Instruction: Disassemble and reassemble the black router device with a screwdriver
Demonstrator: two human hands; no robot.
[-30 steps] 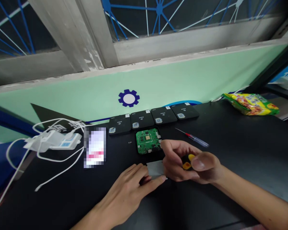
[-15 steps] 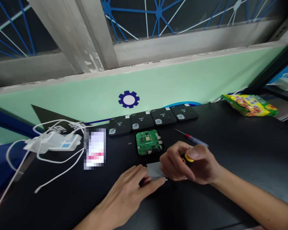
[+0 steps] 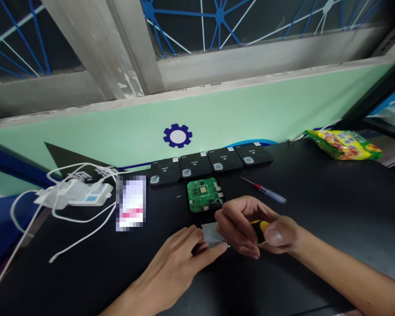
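My left hand (image 3: 179, 261) has its fingers closed on the near and left edges of a flat grey metal plate (image 3: 212, 233), which lies low over the table. Closed around a yellow-and-black screwdriver handle (image 3: 259, 231) is my right hand (image 3: 248, 226), at the plate's right side. The fingers hide the shaft and tip of this tool. Just beyond the plate, a green circuit board (image 3: 199, 193) sits in an open black case (image 3: 188, 210). A few tiny screws (image 3: 178, 196) lie left of the case.
Several black box lids (image 3: 225, 159) line the wall. A clear-handled screwdriver (image 3: 271, 195) rests at right, with a yellow-green food packet (image 3: 345, 145) farther back. On the left are a phone (image 3: 131, 204), a white power strip (image 3: 94, 195) and loose white cables (image 3: 82, 223).
My right hand has turned, with the thumb rolled down and right, so more of the screwdriver handle shows. My left hand and the plate have stayed put.
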